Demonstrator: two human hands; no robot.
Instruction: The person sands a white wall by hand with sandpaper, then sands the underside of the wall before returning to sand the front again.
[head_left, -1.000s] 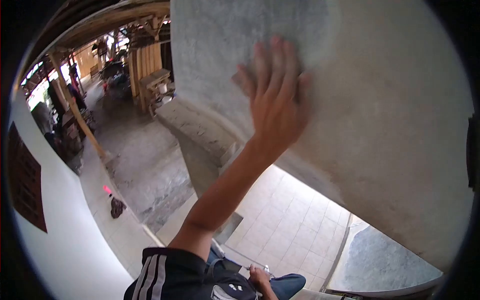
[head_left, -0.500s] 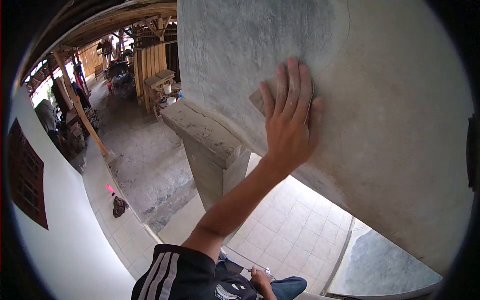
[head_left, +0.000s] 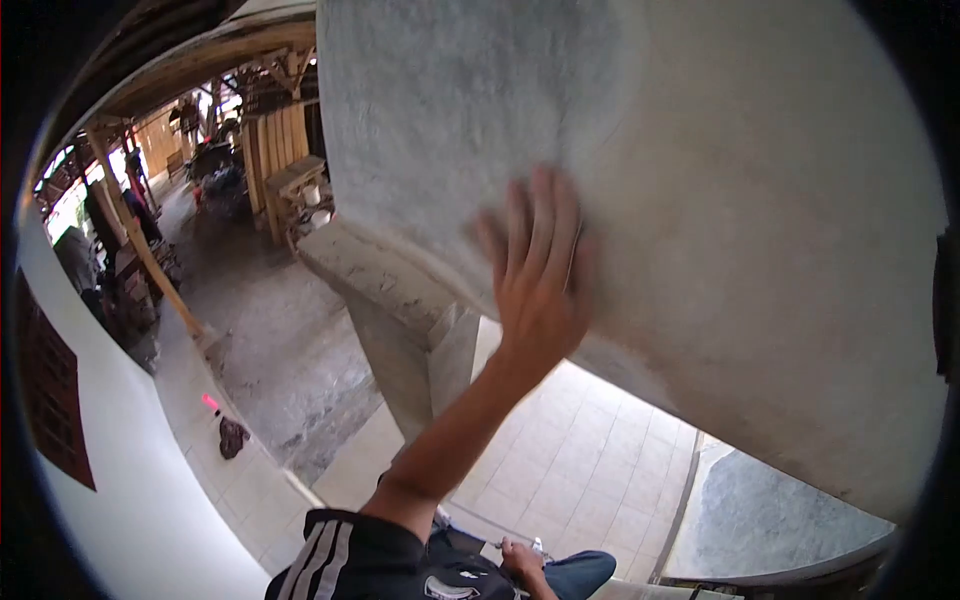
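My left hand lies against a grey plastered wall panel, its fingers stretched upward and slightly blurred. Under the palm and fingers is a thin flat piece that looks like sandpaper, mostly hidden by the hand. Dark grey smoothing covers the panel's left part; the right part is paler and browner. Low in the view, near my lap, my right hand is closed around something small, with a thin rod and a whitish bit showing beside it. What it holds is too small to make out.
A concrete ledge on a pillar juts out left of the panel. Pale floor tiles lie far below. A pink-handled item and a dark bundle rest on the walkway. Wooden posts and cluttered shelves stand at back left.
My left hand has slid down and a little left in view, still against the panel. The whole view has shifted slightly. My right hand stays by my lap.
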